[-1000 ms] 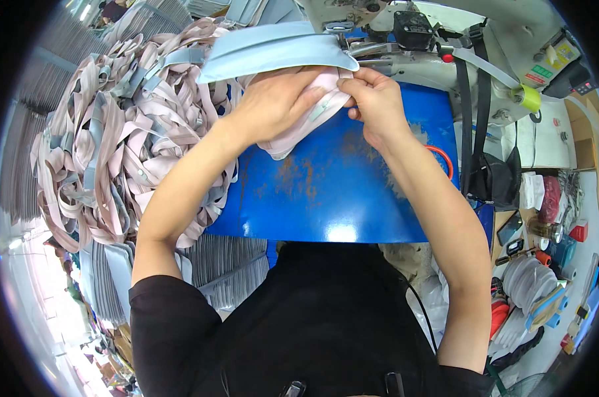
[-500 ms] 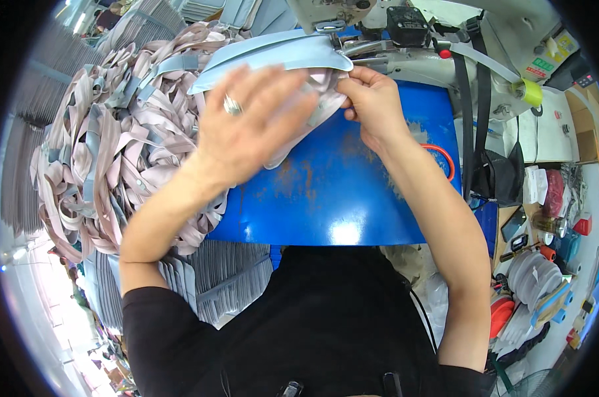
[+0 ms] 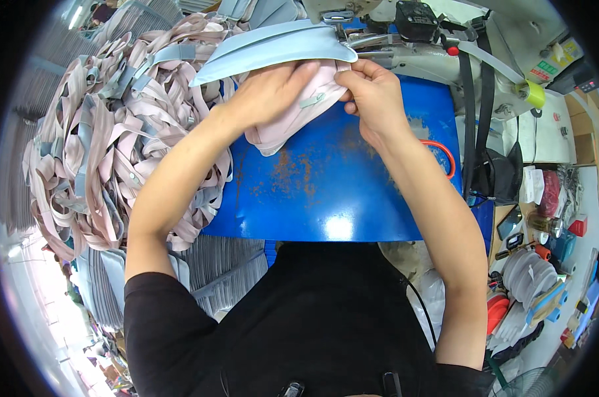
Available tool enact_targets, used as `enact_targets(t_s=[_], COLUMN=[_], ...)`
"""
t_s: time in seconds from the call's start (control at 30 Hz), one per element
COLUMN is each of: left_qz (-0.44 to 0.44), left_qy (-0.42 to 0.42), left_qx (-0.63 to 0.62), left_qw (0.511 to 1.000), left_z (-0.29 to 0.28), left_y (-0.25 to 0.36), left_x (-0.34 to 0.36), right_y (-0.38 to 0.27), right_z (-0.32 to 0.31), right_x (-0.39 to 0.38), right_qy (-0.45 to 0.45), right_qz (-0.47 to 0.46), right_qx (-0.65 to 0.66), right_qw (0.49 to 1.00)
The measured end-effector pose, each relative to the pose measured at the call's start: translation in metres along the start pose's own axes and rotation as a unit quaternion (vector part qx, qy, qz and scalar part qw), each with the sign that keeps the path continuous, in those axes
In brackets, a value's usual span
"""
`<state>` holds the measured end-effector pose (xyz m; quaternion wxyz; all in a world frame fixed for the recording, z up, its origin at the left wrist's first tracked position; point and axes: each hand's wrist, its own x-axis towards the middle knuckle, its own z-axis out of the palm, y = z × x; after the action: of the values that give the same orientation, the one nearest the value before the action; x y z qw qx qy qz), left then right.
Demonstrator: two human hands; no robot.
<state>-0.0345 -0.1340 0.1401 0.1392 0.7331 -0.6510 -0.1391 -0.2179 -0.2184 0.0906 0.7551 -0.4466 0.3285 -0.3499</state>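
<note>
A light-blue curved piece like a cap brim (image 3: 266, 51) lies at the sewing machine's needle area, a pink fabric band (image 3: 293, 118) with a small green-grey tag under its near edge. My left hand (image 3: 263, 92) rests on the band with its fingers stretched out; some fingertips are hidden beneath the blue edge. At the brim's right corner, my right hand (image 3: 377, 99) pinches the band's edge between thumb and fingers. Both pieces lie over the blue tabletop (image 3: 339, 198).
Left of my arm heaps a large tangle of pink and grey-blue bands (image 3: 101, 152). Stacked grey-blue pieces (image 3: 223, 264) stand below the table edge. The sewing machine (image 3: 438, 63) fills the back right, a red-handled tool (image 3: 448, 155) near my right forearm. Tools and supplies crowd the right-hand shelf (image 3: 504, 228).
My left hand, blurred above the brim before, has come down onto the pink band. More of the band and its tag shows. My right hand keeps its pinch almost in place.
</note>
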Motion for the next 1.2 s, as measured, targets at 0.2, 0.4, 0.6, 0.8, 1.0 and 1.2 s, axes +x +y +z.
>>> enact_targets(t_s=[0.2, 0.4, 0.6, 0.8, 1.0, 1.2], left_qz=[0.183, 0.302, 0.318, 0.362, 0.354, 0.302], left_qy=[0.096, 0.199, -0.021, -0.054, -0.093, -0.012], left_qx=[0.147, 0.414, 0.508, 0.501, 0.463, 0.467], left_qw=[0.967, 0.836, 0.8, 0.784, 0.807, 0.831], left_z=[-0.012, -0.066, -0.088, -0.101, -0.111, -0.076], left_y=[0.022, 0.045, 0.013, 0.036, 0.056, 0.064], left_x=[-0.059, -0.028, 0.013, 0.024, 0.024, 0.007], right_y=[-0.003, -0.001, -0.001, 0.001, 0.004, 0.01], right_z=[0.0, -0.006, -0.004, -0.005, -0.001, 0.006], right_x=[-0.003, 0.002, -0.002, -0.002, 0.004, 0.004], right_qy=[0.022, 0.007, -0.008, 0.001, 0.015, 0.034], right_qz=[0.004, 0.0, 0.027, 0.028, 0.028, -0.007], right_qx=[0.01, 0.006, 0.054, 0.094, 0.112, 0.153], right_qw=[1.0, 1.0, 0.998, 0.995, 0.993, 0.988])
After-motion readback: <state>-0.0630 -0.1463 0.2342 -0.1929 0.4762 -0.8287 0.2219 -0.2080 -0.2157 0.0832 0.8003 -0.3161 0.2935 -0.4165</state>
